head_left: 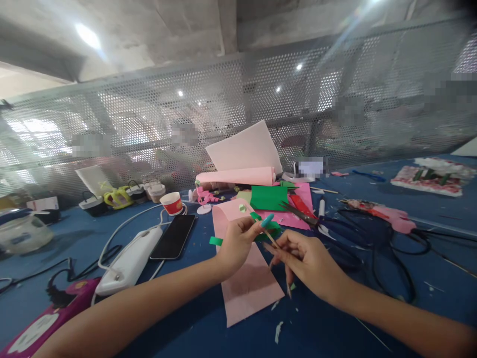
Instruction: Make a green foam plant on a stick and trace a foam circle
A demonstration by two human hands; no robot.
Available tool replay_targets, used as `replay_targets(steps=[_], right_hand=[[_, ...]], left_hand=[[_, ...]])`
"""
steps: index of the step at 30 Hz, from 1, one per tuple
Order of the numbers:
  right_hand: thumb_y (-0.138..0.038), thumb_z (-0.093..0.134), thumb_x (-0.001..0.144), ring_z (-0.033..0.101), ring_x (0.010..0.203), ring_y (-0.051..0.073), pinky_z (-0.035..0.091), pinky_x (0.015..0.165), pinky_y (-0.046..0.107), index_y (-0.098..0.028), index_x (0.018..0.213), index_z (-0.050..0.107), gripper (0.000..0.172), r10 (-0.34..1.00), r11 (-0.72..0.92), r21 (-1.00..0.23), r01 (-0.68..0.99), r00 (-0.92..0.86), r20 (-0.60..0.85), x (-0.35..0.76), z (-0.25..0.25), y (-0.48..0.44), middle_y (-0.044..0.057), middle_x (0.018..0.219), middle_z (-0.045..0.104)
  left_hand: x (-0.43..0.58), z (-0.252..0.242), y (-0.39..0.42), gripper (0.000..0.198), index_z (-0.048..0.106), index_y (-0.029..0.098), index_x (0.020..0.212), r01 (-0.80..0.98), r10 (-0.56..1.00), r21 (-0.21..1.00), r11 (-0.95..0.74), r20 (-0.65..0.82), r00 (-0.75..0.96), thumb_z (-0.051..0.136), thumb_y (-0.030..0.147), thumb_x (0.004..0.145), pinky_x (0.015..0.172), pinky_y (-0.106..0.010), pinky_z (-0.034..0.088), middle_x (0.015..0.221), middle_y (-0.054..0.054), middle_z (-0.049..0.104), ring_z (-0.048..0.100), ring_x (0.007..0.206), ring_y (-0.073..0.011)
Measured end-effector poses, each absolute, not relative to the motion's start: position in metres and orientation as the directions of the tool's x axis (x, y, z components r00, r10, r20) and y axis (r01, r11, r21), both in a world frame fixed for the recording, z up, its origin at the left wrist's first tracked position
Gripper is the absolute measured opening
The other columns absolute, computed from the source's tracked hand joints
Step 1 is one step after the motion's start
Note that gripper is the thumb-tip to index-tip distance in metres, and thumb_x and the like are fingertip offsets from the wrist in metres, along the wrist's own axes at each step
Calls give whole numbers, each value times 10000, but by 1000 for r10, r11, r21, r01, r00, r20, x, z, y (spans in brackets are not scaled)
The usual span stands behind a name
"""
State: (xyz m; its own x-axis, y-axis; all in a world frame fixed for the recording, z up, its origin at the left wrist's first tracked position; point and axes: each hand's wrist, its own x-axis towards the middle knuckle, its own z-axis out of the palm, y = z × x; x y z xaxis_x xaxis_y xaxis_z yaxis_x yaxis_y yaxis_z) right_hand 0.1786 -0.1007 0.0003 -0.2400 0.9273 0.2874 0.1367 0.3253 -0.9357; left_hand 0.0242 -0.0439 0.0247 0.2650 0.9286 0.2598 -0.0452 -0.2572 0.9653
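Observation:
My left hand [238, 243] is closed in a pinch on a strip of green paper [216, 241] wound round the top of a thin wooden stick [278, 253]. My right hand [305, 258] is closed on the same stick lower down, fingers pressed together, right beside the left hand. Both hands hover over a pink paper sheet [246, 288] lying on the blue table [372, 308].
A black phone [173, 236] and a white power strip [130, 258] lie to the left. Scissors [301, 214], green paper [268, 197], a pink roll [238, 176], a paper cup [172, 203] and black cables [376, 248] crowd the table behind. A perforated metal screen [223, 109] stands at the back.

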Motion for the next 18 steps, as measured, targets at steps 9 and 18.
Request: replay_targets(steps=[9,18], right_hand=[[-460,563,864,565,353,79,460,370,208,-180,793,523,292,948,259,-958,122,-220,229,179,-6,-95,27,734,685],[-473,551,869,566,354,93,465,367,219,-191,776,517,299,949,261,-955,140,-221,227,179,-8,-94,27,716,689]], left_hand=[[24,23,-46,378,582,138,606,-63,918,963,-264,270,290,742,478,648,560,-232,419,578,15,575,515,558,-88],[24,28,-49,290,710,137,756,-136,924,975,-175,211,318,805,363,600,644,-267,472,713,-44,696,609,647,-126]])
